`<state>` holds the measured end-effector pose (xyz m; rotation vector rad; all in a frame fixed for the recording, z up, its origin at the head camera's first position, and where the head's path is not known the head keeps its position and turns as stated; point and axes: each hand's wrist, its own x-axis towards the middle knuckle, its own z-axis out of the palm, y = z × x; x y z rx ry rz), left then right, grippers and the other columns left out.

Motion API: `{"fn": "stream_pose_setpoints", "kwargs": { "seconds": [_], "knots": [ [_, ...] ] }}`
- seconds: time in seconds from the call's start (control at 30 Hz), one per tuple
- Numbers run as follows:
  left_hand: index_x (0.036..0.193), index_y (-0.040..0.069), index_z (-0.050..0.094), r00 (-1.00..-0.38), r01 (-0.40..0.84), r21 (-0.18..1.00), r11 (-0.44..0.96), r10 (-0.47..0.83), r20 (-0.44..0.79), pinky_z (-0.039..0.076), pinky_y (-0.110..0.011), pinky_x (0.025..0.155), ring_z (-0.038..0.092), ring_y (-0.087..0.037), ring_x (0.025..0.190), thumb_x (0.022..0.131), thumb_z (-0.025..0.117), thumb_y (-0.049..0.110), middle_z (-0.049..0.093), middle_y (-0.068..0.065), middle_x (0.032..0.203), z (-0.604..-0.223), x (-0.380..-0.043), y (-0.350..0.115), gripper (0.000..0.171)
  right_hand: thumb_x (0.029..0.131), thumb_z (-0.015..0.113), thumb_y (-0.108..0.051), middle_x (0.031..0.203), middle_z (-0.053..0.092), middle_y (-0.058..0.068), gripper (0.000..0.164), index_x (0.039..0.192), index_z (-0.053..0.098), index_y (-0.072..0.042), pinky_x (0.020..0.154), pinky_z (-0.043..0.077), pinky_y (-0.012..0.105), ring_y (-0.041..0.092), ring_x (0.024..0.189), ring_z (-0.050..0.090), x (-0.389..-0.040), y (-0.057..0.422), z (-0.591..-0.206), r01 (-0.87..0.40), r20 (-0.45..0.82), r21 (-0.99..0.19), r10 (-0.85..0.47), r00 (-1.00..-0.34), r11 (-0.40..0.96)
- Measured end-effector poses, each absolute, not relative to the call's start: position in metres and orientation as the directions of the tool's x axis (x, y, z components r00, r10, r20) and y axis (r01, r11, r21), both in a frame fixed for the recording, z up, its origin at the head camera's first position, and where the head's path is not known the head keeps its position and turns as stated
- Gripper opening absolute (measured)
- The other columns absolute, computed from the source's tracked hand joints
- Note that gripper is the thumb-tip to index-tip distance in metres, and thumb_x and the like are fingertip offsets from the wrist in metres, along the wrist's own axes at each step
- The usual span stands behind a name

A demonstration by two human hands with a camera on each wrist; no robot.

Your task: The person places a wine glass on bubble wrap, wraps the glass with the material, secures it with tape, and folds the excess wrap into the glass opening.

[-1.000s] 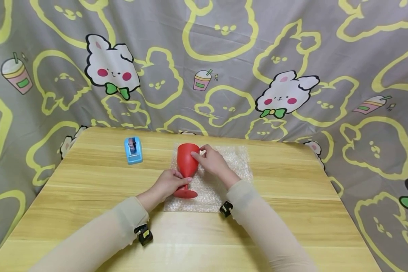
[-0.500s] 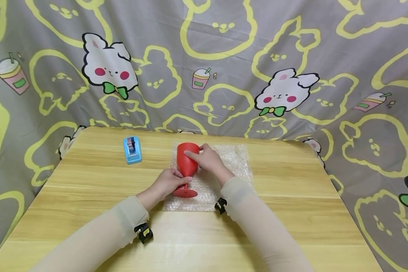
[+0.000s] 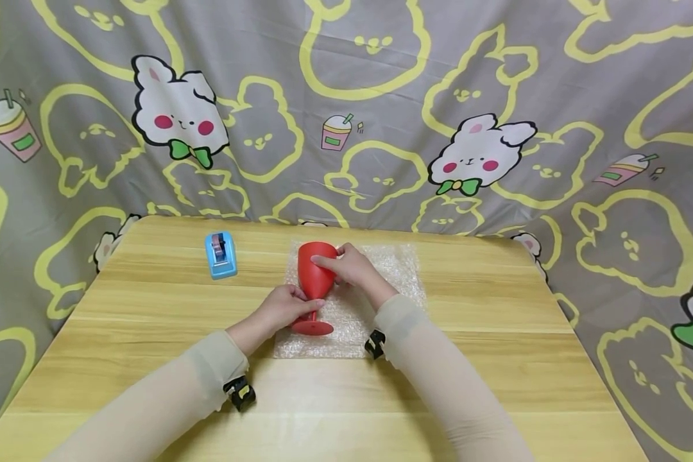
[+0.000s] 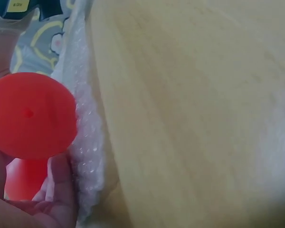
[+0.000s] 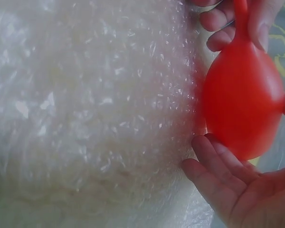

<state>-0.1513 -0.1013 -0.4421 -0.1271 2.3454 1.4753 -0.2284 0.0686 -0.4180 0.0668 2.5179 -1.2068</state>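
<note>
The red, smooth goblet with a thin stem and round foot is tilted over the left part of the clear bubble-wrap sheet, its rim to the sheet's far side and its foot toward the person; whether it touches the sheet I cannot tell. The left hand pinches the stem, and the right hand grips the bowl between thumb and fingers. The goblet looks like plastic, so I judge it light and rather stiff, perhaps slightly slippery. The slender stem seems the weakest part; the bowl gives the surer hold, with the stem for steadying. Left of the sheet stands a blue plastic tape dispenser, and under the sheet is the light wooden table. In the left wrist view, a black wrist device carries a yellow label, whose writing is too blurred for reading.
</note>
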Motion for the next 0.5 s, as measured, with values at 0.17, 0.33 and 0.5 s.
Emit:
{"fn": "stream_pose_setpoints", "kwargs": {
  "seconds": [0.17,0.33,0.5],
  "knots": [
    [0.103,-0.005,0.059,-0.889,-0.276,0.863,0.424,0.228,-0.396,0.056,-0.028,0.067,0.064,-0.017,0.072,0.092,0.074,0.024,0.069,-0.012,0.085,-0.438,-0.156,-0.112,0.034,0.084,0.072,-0.058,0.082,0.062,0.011,0.069,0.119,0.049,-0.004,0.075,0.055,0.044,0.031,0.082,0.067,-0.229,0.068,-0.418,0.201,-0.338,-0.741,-0.098,-0.936,0.641],
    [0.117,-0.006,0.056,-0.846,-0.294,0.837,0.463,0.282,-0.453,0.058,-0.033,0.078,0.061,-0.023,0.089,0.097,0.066,0.022,0.063,-0.016,0.101,-0.431,-0.166,-0.128,0.036,0.083,0.073,-0.06,0.087,0.063,0.011,0.071,0.121,0.049,-0.005,0.079,0.055,0.044,0.029,0.082,0.066,-0.231,0.068,-0.418,0.214,-0.35,-0.735,-0.09,-0.933,0.643],
    [0.117,-0.007,0.057,-0.863,-0.247,0.822,0.513,0.27,-0.428,0.053,-0.029,0.073,0.056,-0.022,0.084,0.098,0.058,0.013,0.06,-0.015,0.097,-0.424,-0.175,-0.136,0.028,0.083,0.074,-0.058,0.091,0.062,0.012,0.071,0.122,0.049,-0.004,0.08,0.055,0.044,0.031,0.085,0.067,-0.231,0.068,-0.418,0.23,-0.363,-0.739,-0.086,-0.928,0.633]
  ]
}}
